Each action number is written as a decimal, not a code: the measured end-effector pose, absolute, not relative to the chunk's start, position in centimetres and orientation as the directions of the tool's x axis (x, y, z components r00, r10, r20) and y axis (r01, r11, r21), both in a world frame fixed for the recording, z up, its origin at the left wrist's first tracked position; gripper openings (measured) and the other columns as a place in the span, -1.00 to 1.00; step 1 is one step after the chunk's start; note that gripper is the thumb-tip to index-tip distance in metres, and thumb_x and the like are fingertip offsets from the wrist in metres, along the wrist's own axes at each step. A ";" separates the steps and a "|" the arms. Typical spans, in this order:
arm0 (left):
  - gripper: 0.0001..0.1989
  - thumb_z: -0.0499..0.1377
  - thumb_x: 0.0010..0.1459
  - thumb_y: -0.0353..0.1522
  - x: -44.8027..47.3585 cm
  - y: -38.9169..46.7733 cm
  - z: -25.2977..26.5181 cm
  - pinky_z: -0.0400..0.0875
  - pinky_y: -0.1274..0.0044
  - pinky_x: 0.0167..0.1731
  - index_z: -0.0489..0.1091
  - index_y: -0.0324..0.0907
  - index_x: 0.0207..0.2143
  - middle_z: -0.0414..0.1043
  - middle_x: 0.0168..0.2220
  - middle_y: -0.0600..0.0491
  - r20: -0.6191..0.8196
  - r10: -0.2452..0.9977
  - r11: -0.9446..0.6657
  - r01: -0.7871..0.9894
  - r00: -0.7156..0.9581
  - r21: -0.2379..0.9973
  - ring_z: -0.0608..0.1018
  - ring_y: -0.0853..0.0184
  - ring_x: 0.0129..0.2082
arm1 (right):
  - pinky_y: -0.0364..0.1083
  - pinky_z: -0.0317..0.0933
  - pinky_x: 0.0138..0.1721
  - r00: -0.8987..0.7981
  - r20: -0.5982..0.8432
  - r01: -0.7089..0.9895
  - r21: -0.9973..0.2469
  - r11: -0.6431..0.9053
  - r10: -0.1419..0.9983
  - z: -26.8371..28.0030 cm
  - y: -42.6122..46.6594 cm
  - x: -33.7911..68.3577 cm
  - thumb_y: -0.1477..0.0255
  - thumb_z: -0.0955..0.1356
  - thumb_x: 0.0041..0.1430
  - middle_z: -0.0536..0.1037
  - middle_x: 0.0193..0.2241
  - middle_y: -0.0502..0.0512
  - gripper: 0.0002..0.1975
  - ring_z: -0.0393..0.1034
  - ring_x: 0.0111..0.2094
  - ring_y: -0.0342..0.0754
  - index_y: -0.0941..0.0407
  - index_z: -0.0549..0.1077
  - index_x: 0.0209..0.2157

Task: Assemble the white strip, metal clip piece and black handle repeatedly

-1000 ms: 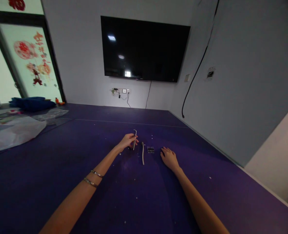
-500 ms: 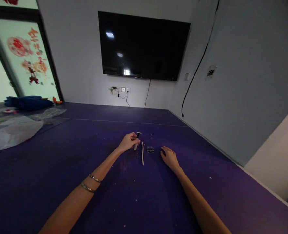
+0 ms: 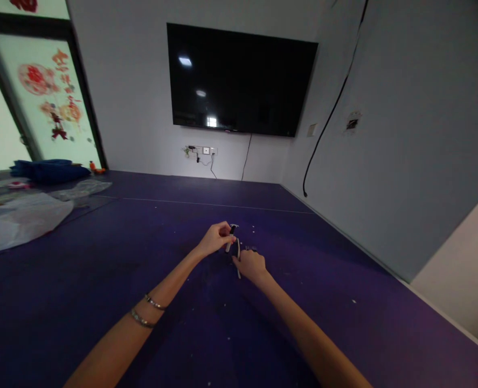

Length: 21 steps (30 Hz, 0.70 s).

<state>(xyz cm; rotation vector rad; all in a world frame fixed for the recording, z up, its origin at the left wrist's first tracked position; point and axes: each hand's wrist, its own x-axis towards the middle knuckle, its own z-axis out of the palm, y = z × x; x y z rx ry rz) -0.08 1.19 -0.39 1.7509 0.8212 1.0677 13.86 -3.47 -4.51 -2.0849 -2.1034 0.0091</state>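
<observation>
My left hand (image 3: 217, 237) is closed round a small T-shaped tool (image 3: 232, 231), which looks like a razor. It has a thin pale head, a black neck and a light handle, and it is held upright just above the purple surface. My right hand (image 3: 251, 263) is closed, with thumb and fingers pinching the middle of a thin, slightly bent pale strip (image 3: 239, 274). The strip's two ends show above and below the fingers. Behind the right knuckles a small dark flat piece (image 3: 251, 248) shows only its far edge.
Small white specks dot the purple surface (image 3: 141, 269). Plastic sheeting (image 3: 28, 221) and a dark blue cloth bundle (image 3: 48, 171) lie at the far left. A black cable (image 3: 327, 116) hangs along the right wall. A television (image 3: 242, 81) is mounted ahead.
My right hand has moved left from the bare surface onto the pale strip and closed on it, covering most of the dark piece. My left hand still holds the razor-like tool.
</observation>
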 end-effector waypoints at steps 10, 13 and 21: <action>-0.81 0.25 -0.12 -0.37 -0.5 0.8 0.0 0.31 0.56 -0.41 0.26 -0.23 -0.52 0.35 -0.54 0.14 0.458 0.765 -0.561 0.119 0.452 0.819 0.41 0.46 -0.52 | -0.13 0.22 -0.36 -0.029 0.212 0.949 -0.300 0.094 0.977 -2.7 -2.5 18.1 0.31 0.15 0.18 0.55 -0.41 0.27 -0.61 0.46 -0.37 0.01 0.21 0.51 -0.42; -0.82 0.26 -0.12 -0.38 -0.3 0.6 0.1 0.30 0.56 -0.37 0.28 -0.23 -0.52 0.35 -0.52 0.14 0.488 0.751 -0.591 0.123 0.445 0.798 0.40 0.46 -0.48 | -0.17 0.20 -0.43 -0.099 0.315 0.819 -0.513 0.257 0.944 -0.5 -2.5 21.2 0.29 0.13 0.20 0.55 -0.49 0.16 -0.59 0.42 -0.48 -0.10 0.19 0.52 -0.39; -0.83 0.27 -0.13 -0.38 -0.3 0.3 0.3 0.27 0.56 -0.35 0.31 -0.23 -0.52 0.34 -0.49 0.13 0.478 0.761 -0.588 0.154 0.438 0.794 0.38 0.43 -0.44 | -0.02 0.24 -0.14 -0.171 0.464 0.541 -0.693 0.476 0.869 5.1 -5.4 25.2 0.23 0.33 0.01 0.56 -0.24 0.12 -0.67 0.42 -0.21 0.01 0.09 0.53 -0.23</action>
